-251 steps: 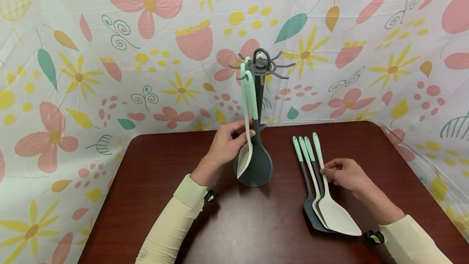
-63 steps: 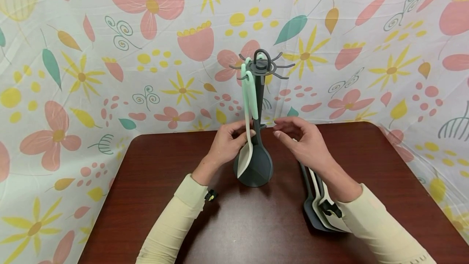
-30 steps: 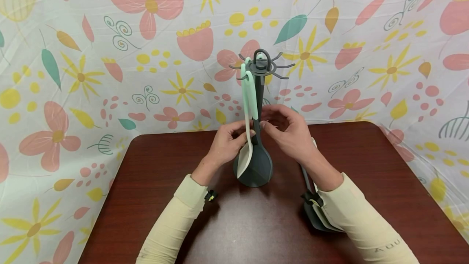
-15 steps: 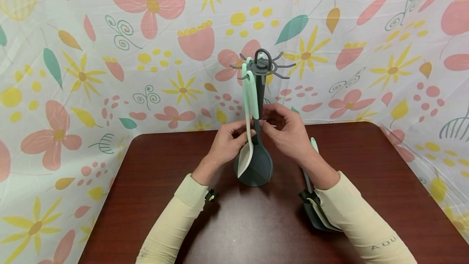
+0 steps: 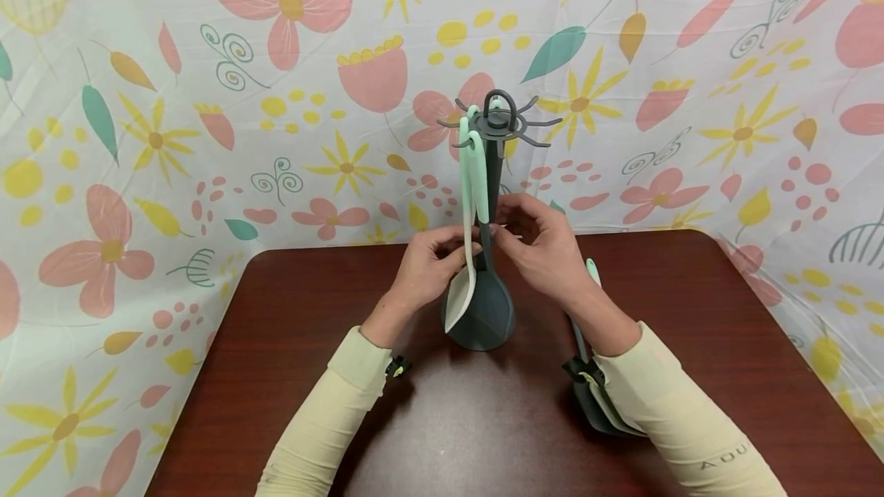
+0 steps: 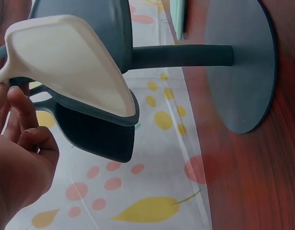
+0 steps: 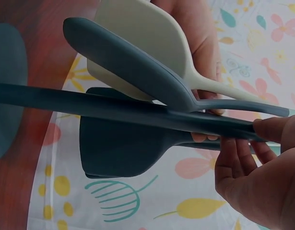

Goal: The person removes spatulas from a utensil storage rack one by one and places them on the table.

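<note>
A dark grey utensil stand (image 5: 494,175) with hooks on top stands mid-table on its round base (image 6: 243,62). A cream spoon (image 5: 460,299) and a dark grey spoon (image 7: 128,62) hang from it on mint handles, and another dark utensil (image 7: 123,148) hangs behind. My left hand (image 5: 464,245) pinches the cream spoon's thin neck from the left. My right hand (image 5: 503,232) grips the stand's pole (image 7: 113,108) from the right, thumb on top and fingers under it.
Several spatulas (image 5: 588,403) lie on the dark wooden table (image 5: 290,343) to the right, mostly hidden by my right forearm; one mint handle tip (image 5: 592,270) shows. A floral cloth (image 5: 207,98) hangs behind and around the table.
My right hand has left the spatulas on the table and come to the stand's pole; in the last half second it barely shifts. My left hand keeps its hold.
</note>
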